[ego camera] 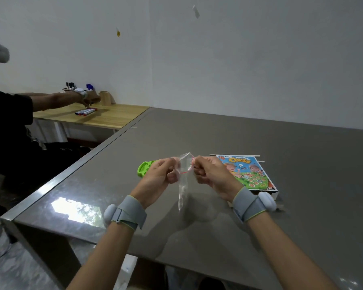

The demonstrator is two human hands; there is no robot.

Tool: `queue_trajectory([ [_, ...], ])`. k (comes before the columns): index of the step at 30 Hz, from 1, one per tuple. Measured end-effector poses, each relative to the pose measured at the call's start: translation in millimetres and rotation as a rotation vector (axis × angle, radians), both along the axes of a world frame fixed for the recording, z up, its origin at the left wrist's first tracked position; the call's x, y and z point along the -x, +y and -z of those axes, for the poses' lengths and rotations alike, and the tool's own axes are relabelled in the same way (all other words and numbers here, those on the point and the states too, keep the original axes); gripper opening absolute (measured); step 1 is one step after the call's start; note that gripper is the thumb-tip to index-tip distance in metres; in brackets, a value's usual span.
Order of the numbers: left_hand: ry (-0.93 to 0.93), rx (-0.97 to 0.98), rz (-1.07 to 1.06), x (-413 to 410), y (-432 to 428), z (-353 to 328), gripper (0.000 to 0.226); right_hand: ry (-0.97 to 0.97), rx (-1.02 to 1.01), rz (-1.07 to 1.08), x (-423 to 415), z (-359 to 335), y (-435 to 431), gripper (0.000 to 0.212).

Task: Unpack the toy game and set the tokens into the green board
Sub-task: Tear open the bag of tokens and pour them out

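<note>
A clear plastic zip bag (183, 185) with a red seal line hangs between my hands above the grey table (218, 135). My left hand (158, 175) pinches the bag's left top edge. My right hand (211, 173) pinches its right top edge. What the bag holds cannot be made out. The green board (144, 168) lies on the table behind my left hand, mostly hidden by it. The colourful game box (250, 171) lies flat to the right of my right hand.
Two thin white sticks (235, 156) lie just beyond the box. At the left, another person reaches over a wooden table (105, 117) with markers (86, 111) and a wooden cup (104, 98). The grey table's metal edge (71, 172) runs along the left.
</note>
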State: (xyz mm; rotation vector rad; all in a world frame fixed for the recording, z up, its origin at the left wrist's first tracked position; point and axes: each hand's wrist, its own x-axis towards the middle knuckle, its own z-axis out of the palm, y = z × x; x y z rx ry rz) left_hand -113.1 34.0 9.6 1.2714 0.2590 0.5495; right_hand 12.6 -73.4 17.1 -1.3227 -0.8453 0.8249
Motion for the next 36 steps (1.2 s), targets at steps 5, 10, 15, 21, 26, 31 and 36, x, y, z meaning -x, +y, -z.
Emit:
queue_trajectory([
  [5, 0.332, -0.599, 0.069, 12.2, 20.9, -26.3, 0.036, -0.503, 0.285, -0.01, -25.0, -28.8, -12.3, 0.038],
  [10, 0.616, -1.172, -0.064, 2.8, 34.1, -55.8, 0.03, -0.877, 0.518, -0.115, -39.2, -61.0, -16.0, 0.031],
  [15, 0.749, -1.16, 0.128, -10.0, 34.7, -83.8, 0.029, -0.967, 0.58, -0.136, -46.1, -79.5, -20.4, 0.026],
  [21, 0.658, -1.241, 0.009, -17.6, 31.7, -100.9, 0.031, -0.623, 0.286, 0.028, -47.6, -52.8, -39.3, 0.034],
  [26, 0.588, -1.21, -0.038, -20.9, 26.6, -104.8, 0.028, -0.639, 0.284, -0.037, -36.7, -3.4, -46.6, 0.093],
  [31, 0.5, -1.099, -0.041, -26.8, 15.7, -104.5, 0.026, -0.586, 0.145, -0.016, -17.3, 18.1, -23.2, 0.13],
  [36, 0.414, -1.019, -0.074, -30.7, 14.1, -101.5, 0.027, -0.574, 0.135, 0.027, -23.3, 30.3, -17.1, 0.123],
])
